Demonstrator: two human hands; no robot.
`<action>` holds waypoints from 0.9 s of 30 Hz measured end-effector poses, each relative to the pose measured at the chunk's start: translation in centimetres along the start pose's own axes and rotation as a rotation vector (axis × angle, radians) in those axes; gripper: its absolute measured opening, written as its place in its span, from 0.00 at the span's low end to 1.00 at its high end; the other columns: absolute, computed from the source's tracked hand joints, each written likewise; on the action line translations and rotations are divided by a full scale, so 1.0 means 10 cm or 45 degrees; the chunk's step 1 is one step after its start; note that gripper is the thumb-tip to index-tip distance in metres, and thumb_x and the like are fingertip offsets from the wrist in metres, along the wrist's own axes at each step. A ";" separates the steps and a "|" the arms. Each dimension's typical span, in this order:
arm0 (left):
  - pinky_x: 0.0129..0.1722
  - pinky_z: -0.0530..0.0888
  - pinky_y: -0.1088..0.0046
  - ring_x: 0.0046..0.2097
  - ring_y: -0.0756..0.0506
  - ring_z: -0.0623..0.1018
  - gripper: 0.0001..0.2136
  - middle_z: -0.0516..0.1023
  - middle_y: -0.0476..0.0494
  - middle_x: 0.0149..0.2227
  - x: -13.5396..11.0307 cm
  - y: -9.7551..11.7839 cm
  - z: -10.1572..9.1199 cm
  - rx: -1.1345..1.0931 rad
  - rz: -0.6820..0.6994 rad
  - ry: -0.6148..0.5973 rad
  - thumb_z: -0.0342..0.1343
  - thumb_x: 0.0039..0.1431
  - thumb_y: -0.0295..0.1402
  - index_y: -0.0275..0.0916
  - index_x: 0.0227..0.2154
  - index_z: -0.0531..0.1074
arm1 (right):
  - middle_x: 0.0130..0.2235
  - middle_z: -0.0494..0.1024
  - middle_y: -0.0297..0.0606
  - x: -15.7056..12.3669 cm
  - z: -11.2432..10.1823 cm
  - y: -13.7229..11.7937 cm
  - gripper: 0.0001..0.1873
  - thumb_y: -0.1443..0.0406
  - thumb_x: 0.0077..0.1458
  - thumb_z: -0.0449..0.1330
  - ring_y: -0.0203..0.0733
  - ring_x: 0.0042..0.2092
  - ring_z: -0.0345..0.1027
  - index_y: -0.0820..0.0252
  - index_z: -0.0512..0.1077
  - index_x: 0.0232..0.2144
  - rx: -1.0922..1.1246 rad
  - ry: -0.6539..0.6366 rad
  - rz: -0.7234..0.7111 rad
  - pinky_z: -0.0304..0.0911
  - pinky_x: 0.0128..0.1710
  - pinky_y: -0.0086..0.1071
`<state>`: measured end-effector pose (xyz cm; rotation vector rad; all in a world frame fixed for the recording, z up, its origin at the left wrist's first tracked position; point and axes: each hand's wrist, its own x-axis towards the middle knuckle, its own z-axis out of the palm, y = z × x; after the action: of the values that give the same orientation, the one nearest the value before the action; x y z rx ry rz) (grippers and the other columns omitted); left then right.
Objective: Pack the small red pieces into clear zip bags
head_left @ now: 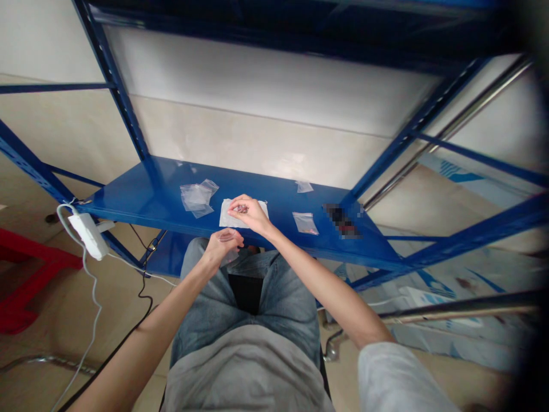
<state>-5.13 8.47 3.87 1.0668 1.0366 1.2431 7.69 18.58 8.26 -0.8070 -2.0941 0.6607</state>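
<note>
My right hand [249, 213] is pinching something tiny [241, 209] over the plastic bag [228, 215] (pressing firmly against slips), my left hand [222, 244] curling, its grip unclear.

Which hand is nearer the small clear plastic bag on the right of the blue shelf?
Right. Right hand: left of the clear plastic bag, not touching it. Left hand: farther off, same side.

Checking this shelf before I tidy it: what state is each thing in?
right hand, pinched shut on a small reddish item
left hand, raised, fingers curled, unclear whether it holds anything
white sheet, lying flat under the right hand
clear plastic bags, bunched in a loose pile
small clear bag, lying flat, contents unclear
clear bag, lying flat
white power strip, hanging by its cord
</note>
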 end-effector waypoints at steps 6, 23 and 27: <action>0.26 0.70 0.76 0.29 0.48 0.76 0.13 0.79 0.42 0.29 -0.05 0.02 0.01 0.009 -0.067 0.016 0.65 0.45 0.38 0.35 0.31 0.75 | 0.41 0.77 0.39 -0.32 -0.07 -0.18 0.09 0.60 0.55 0.63 0.42 0.46 0.69 0.59 0.78 0.34 0.179 -0.316 -0.041 0.63 0.41 0.32; 0.30 0.71 0.76 0.30 0.48 0.76 0.13 0.78 0.43 0.29 -0.07 0.05 0.02 -0.047 -0.038 -0.087 0.64 0.49 0.39 0.36 0.34 0.76 | 0.33 0.74 0.38 -0.08 -0.03 0.50 0.02 0.65 0.50 0.67 0.42 0.37 0.64 0.57 0.79 0.27 -0.589 0.095 0.126 0.58 0.42 0.36; 0.30 0.71 0.75 0.30 0.48 0.76 0.11 0.78 0.43 0.28 -0.05 0.03 0.02 -0.023 -0.023 -0.078 0.64 0.48 0.39 0.36 0.31 0.75 | 0.34 0.73 0.40 -0.04 0.00 0.43 0.03 0.65 0.51 0.66 0.45 0.40 0.62 0.58 0.79 0.26 -0.612 0.101 0.104 0.58 0.43 0.38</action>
<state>-5.03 7.98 4.19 1.0728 0.9844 1.1959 9.29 21.13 5.16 -1.1654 -2.1838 0.1554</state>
